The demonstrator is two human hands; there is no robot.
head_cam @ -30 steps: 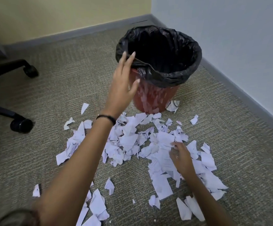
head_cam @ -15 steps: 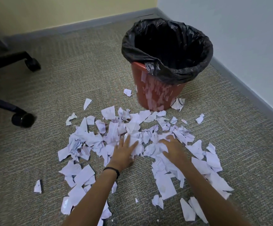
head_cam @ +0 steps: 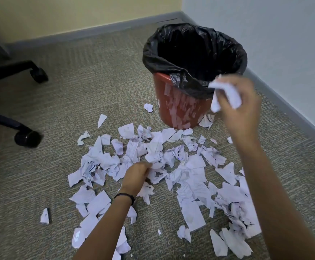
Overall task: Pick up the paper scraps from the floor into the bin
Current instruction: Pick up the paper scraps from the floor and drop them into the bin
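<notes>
A red bin (head_cam: 179,111) lined with a black bag (head_cam: 194,53) stands on the carpet near the corner. Many torn white paper scraps (head_cam: 192,186) lie spread on the floor in front of it. My right hand (head_cam: 239,106) is raised beside the bin's front right rim and grips a crumpled bunch of scraps (head_cam: 226,94). My left hand (head_cam: 137,175) is down in the middle of the pile, its fingers curled round scraps there.
Black office chair legs with castors (head_cam: 28,138) reach in from the left. A grey skirting board (head_cam: 288,104) and walls close the corner behind and to the right of the bin. A single scrap (head_cam: 45,216) lies apart at the lower left.
My right hand has lifted off the pile with a bunch of scraps, up beside the bin rim. My left hand came down from the bin and now gathers scraps on the floor.
</notes>
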